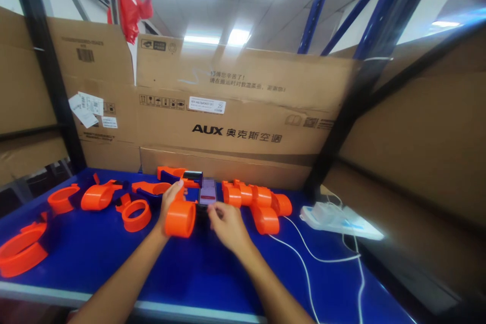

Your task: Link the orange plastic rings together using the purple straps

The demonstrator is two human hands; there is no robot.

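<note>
My left hand point(169, 204) grips an orange plastic ring-shaped part point(180, 218) just above the blue table point(197, 268). My right hand point(227, 224) reaches forward, its fingertips touching the lower edge of a phone point(208, 192) with a lit pink screen that lies on the table between the orange parts. A cluster of orange ring parts point(256, 201) lies directly right of the phone.
More orange rings and clamps lie to the left point(99, 196), point(135, 214), point(23, 250). A white charger block point(337, 218) with white cables point(304, 258) sits at the right. Cardboard boxes point(235, 111) wall the back and sides. Dark shelf posts point(53, 71) stand around.
</note>
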